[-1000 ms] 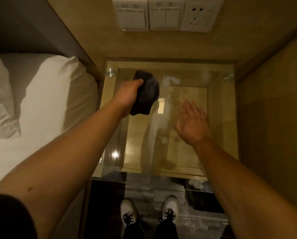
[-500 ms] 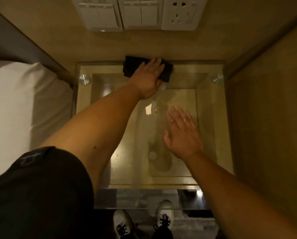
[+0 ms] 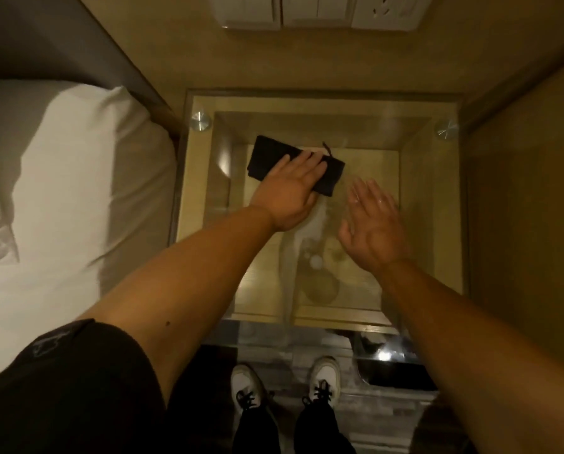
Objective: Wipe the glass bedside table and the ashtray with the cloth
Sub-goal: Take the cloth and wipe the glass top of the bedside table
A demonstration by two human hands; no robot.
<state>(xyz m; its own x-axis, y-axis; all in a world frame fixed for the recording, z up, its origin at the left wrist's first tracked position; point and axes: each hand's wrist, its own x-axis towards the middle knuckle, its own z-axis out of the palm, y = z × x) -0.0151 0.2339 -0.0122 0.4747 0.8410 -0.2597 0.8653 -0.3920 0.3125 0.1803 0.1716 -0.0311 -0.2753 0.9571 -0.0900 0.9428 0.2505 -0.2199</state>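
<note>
We wipe the glass table (image 3: 431, 198).
Our left hand (image 3: 290, 188) presses the cloth (image 3: 267, 158) flat-fingered; right hand (image 3: 372, 224) hovers, fingers straight.

- white bed (image 3: 61, 198) on the left, grey headboard (image 3: 54, 37) behind it
- tan wall with switch plates (image 3: 313, 11) up top
- dim warm light, grey floor (image 3: 307, 355)
</note>
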